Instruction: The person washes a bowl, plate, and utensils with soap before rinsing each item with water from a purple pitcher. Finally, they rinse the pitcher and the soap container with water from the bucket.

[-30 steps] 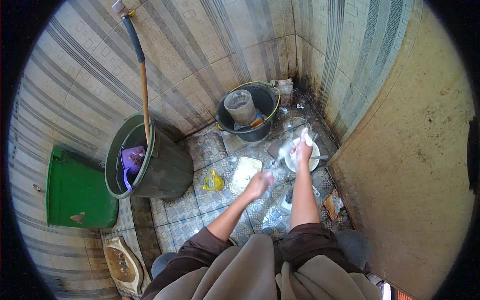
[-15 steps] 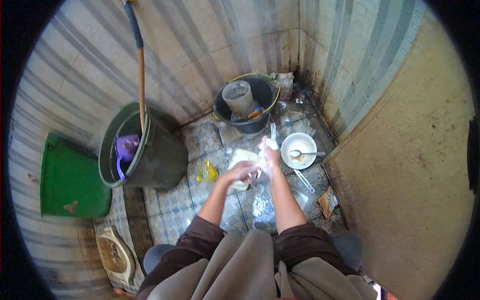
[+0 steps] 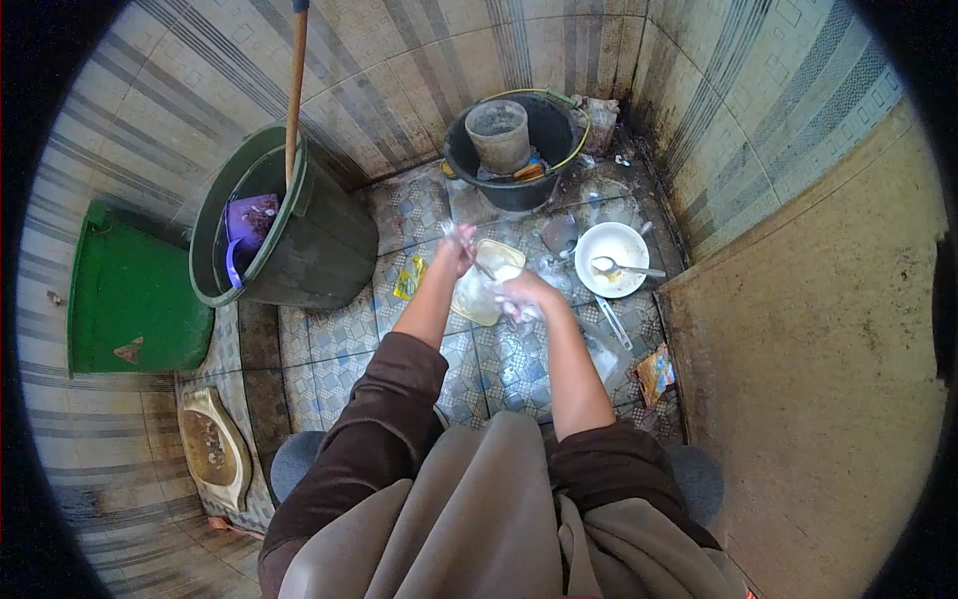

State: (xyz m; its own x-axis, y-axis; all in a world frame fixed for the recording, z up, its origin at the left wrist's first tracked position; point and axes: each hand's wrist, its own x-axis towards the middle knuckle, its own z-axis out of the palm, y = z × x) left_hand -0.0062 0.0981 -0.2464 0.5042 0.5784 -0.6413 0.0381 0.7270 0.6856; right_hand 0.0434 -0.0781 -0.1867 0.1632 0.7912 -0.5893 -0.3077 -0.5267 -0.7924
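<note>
My left hand (image 3: 458, 252) is closed around a fork, with its blurred bright end above the fingers and a thin stretch of handle (image 3: 485, 270) pointing toward my other hand. Covered in white suds, my right hand (image 3: 526, 294) is curled beside that handle. Foam hides whatever is in its fingers. Under both hands lies a pale rectangular tub (image 3: 486, 314) with soapy contents. To the right, a white bowl (image 3: 589, 277) holds a spoon (image 3: 631, 270) and some food residue. A white-handled utensil (image 3: 615, 324) lies on the tiles below the bowl.
A black bucket (image 3: 514, 195) with a grey container (image 3: 498, 138) inside stands at the back. On the left are a large bin (image 3: 334, 250) with a purple dipper (image 3: 249, 222) and a green lid (image 3: 140, 299). Wrappers (image 3: 409, 278) lie on the floor; a board (image 3: 808, 379) rises at right.
The fork has passed from my right hand to my left. My left hand has moved up, and my right hand has dropped slightly over the tub. The view has shifted.
</note>
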